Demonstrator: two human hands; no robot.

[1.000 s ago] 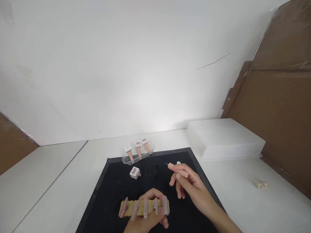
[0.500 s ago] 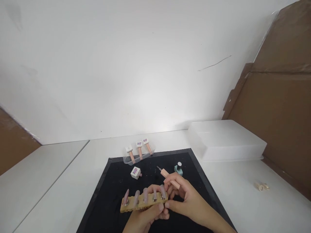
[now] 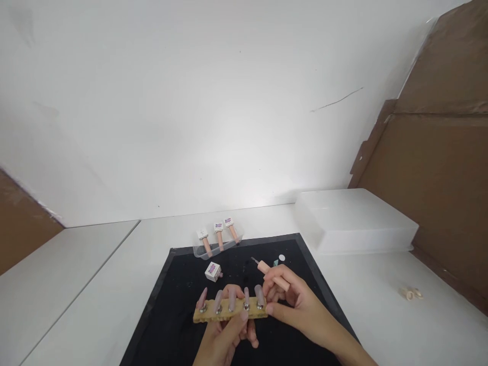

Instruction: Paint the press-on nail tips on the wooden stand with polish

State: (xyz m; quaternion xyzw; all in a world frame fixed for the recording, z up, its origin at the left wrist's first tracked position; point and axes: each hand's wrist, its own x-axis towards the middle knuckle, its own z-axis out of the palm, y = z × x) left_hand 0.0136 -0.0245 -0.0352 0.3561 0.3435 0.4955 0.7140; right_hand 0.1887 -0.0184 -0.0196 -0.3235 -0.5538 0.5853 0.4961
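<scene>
My left hand (image 3: 229, 333) is closed around a yellowish-tan nail display stand (image 3: 224, 316), its thumb across the front. Several false nails (image 3: 232, 300) in pale pinkish mauve stand upright on small metal mounts along it. My right hand (image 3: 293, 300) grips a peach nail polish brush (image 3: 277, 277) by its cap handle, the bristle end pointing up and left. Its thumb and fingers also touch the stand's right end. The open white nail polish bottle (image 3: 212, 271) lies on its side on the black mat, behind the stand.
A clear tray (image 3: 219, 250) at the mat's back edge holds three white bottles with peach caps. A teal bottle (image 3: 276, 263) is partly hidden behind my right hand. A translucent plastic box (image 3: 366, 223) stands at right, near small beige rings (image 3: 410, 293). The black mat (image 3: 160, 305) covers the middle.
The stand has shifted slightly right and up and lies more level. My right hand and the brush have moved a little right, now covering most of the teal bottle.
</scene>
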